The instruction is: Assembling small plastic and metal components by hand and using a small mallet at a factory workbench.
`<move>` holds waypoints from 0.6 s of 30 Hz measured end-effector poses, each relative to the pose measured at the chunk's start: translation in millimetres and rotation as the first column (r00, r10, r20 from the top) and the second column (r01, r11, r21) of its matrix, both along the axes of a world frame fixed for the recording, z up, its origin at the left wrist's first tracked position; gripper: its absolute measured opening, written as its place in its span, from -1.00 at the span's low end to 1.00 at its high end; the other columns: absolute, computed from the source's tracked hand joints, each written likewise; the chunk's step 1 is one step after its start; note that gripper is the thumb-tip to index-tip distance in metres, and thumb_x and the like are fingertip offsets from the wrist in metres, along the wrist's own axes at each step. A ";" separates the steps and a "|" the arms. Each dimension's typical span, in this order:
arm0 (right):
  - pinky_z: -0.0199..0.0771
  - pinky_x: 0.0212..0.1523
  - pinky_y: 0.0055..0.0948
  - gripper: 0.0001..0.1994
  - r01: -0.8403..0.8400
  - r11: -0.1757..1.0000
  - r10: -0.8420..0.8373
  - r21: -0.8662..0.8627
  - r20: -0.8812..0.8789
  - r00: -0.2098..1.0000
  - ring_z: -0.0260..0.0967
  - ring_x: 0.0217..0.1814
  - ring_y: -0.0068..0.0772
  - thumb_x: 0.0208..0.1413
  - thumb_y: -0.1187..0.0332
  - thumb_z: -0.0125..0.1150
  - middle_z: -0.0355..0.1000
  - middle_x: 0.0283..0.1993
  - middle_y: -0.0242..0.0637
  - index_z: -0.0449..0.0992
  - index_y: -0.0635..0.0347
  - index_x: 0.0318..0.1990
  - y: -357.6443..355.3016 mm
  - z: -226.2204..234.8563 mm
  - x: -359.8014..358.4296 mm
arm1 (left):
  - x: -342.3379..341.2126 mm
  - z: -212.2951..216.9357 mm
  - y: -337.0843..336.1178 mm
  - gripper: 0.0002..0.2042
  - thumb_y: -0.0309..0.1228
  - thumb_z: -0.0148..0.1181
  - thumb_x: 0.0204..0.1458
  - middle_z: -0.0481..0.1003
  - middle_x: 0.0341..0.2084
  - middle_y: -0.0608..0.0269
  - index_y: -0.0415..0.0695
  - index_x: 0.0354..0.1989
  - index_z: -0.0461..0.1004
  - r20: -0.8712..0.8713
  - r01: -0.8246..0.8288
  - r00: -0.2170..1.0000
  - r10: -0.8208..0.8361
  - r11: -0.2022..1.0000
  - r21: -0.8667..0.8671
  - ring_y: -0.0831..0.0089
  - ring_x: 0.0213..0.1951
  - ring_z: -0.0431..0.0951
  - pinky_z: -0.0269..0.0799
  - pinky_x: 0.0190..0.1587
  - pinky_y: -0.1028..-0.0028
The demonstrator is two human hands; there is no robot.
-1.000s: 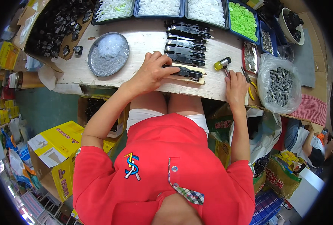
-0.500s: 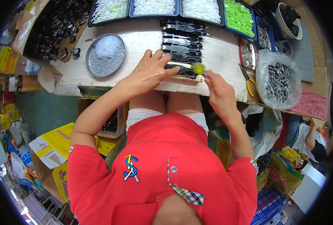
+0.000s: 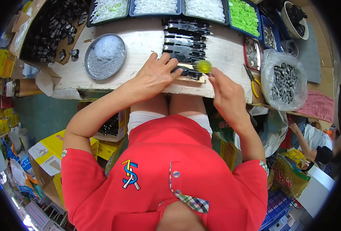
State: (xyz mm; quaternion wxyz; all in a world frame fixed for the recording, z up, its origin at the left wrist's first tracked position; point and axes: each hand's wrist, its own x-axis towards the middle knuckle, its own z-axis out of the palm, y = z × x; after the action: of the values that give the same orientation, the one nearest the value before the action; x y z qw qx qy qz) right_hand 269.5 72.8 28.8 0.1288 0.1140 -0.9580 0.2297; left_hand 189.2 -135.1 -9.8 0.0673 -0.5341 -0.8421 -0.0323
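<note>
A small mallet point(image 3: 204, 66) with a translucent yellow-green head is in my right hand point(image 3: 229, 94), fingers closed round its handle. Its head is over the right end of a long black plastic part point(image 3: 189, 72); whether the two touch I cannot tell. Under that part lies a pale wooden block point(image 3: 193, 79) at the table's near edge. My left hand point(image 3: 157, 73) presses the part's left end with thumb and fingers. Beyond it, several similar black parts point(image 3: 184, 40) with shiny metal plates lie in a stacked row.
A round metal dish point(image 3: 89, 63) with small clear pieces stands left, by a carton of black parts point(image 3: 49, 32). Trays of white pieces point(image 3: 157, 7) and green pieces point(image 3: 242, 19) line the back. At right are yellow-handled pliers point(image 3: 255, 84) and a plastic bag of dark pieces point(image 3: 285, 82).
The mallet head has shifted slightly, staying near the black part's right end. My left hand keeps its hold on the part. The whole view has moved a little.
</note>
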 end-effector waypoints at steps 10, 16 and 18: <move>0.34 -0.55 -0.19 -0.81 -0.054 0.984 0.004 0.169 0.285 0.958 0.38 -0.50 -0.03 0.13 0.22 -0.10 0.40 -0.52 -0.14 0.31 0.14 -0.34 11.5 -19.4 -6.3 | -18.7 2.7 2.2 -0.64 -0.60 0.10 -0.33 0.34 -0.38 0.22 -0.10 -0.24 0.51 0.441 -0.173 0.890 0.115 0.980 0.094 0.22 -0.27 0.33 0.34 -0.27 0.34; 0.32 -0.55 -0.26 -0.70 -0.108 0.984 0.088 -0.138 -0.142 0.986 0.38 -0.51 -0.13 0.00 0.44 0.05 0.39 -0.45 -0.17 0.34 0.13 -0.06 -12.2 -8.3 -4.9 | -22.1 -8.8 0.8 -0.47 -0.67 0.12 -0.41 0.44 -0.44 0.15 -0.14 -0.09 0.38 0.563 -0.368 0.806 0.185 0.901 0.230 0.19 -0.31 0.38 0.34 -0.23 0.30; 0.33 -0.58 -0.25 -0.76 -0.119 0.985 0.107 0.124 0.104 0.989 0.38 -0.54 -0.13 0.02 0.40 0.03 0.39 -0.49 -0.20 0.36 0.08 -0.11 -22.4 -15.8 -4.4 | -19.9 -10.0 -0.1 -0.43 -0.69 0.11 -0.42 0.45 -0.44 0.16 -0.13 -0.05 0.35 0.599 -0.406 0.777 0.194 0.882 0.240 0.21 -0.33 0.38 0.33 -0.24 0.32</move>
State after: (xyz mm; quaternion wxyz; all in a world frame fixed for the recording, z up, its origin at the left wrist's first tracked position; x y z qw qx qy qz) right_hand 265.1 50.4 12.9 0.0613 0.1652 -0.9679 0.1792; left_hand 169.3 -135.2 -19.8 -0.0818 -0.3356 -0.8794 -0.3275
